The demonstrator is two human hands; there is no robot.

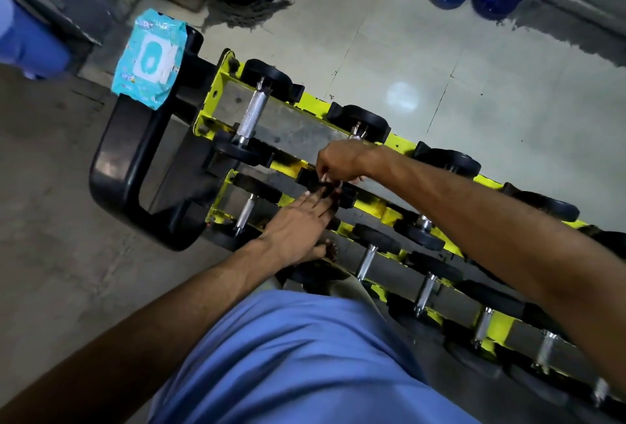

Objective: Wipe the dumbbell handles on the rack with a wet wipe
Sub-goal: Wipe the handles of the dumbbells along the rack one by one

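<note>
Rack [399, 143]: runs from the upper left to the lower right of the frame, two yellow tiers. Its weights sit side by side, so a hard tug on one could knock the next, or trap a finger between a black head and the rail.
Dumbbell [369, 121]: second from the left on the upper tier, centre of the frame, with its handle almost wholly hidden under the right hand. If it turns or shifts in its cradle while being rubbed, it could roll toward the left hand's fingers at its near end.
Neighbouring dumbbell [254, 111]: upper left of the hands, with its bare ribbed handle clear of both.
Pack of wipes [149, 58]: upper left of the frame, on the black end of the rack and well away from both hands. It overhangs the edge, so a bump to the rack could tip it off.
Right hand [342, 163]: centre of the frame, fingers curled down round the handle, gripping it.
Left hand [298, 225]: just below the right one, fingers straight and holding nothing, tips against the dumbbell's near head as if steadying it.
Wipe [358, 179]: only a white scrap shows under the right hand. Bunched small, it may miss the ends of the handle or slip out.
</note>
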